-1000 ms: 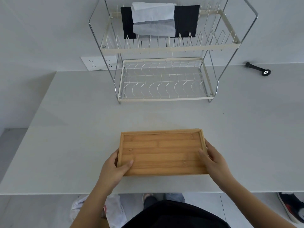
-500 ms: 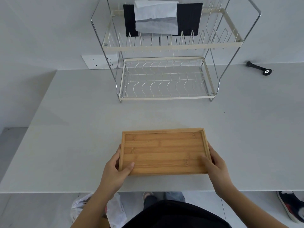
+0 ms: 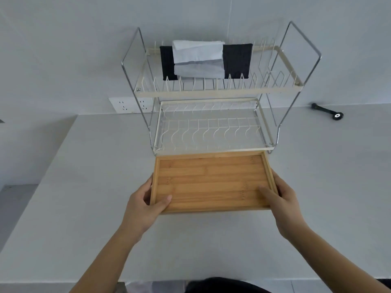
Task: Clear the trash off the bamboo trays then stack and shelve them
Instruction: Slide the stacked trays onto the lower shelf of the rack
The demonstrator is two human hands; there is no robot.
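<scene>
Rectangular bamboo tray with raised rim (image 3: 211, 182) held in both my hands, far edge just at front of lower tier of white two-tier wire dish rack (image 3: 211, 132), rack at 12 o'clock. My left hand (image 3: 143, 206) at tray's 8 o'clock, fingers clenched on rim, thumb on inside. My right hand (image 3: 283, 199) at 4 o'clock, same grip. Pale grey surface (image 3: 84, 187) below. Black and light grey cloths (image 3: 198, 60) on upper tier. Black handled tool (image 3: 328, 112) at 2 o'clock.

Two bare forearms, no sleeves visible, no watch, rings or bracelets. Left hand (image 3: 141, 205) and right hand (image 3: 283, 203) ungloved, nails short and unpainted. Dark, near-black garment (image 3: 224, 285) at the bottom frame edge, between the forearms; type unclear.
</scene>
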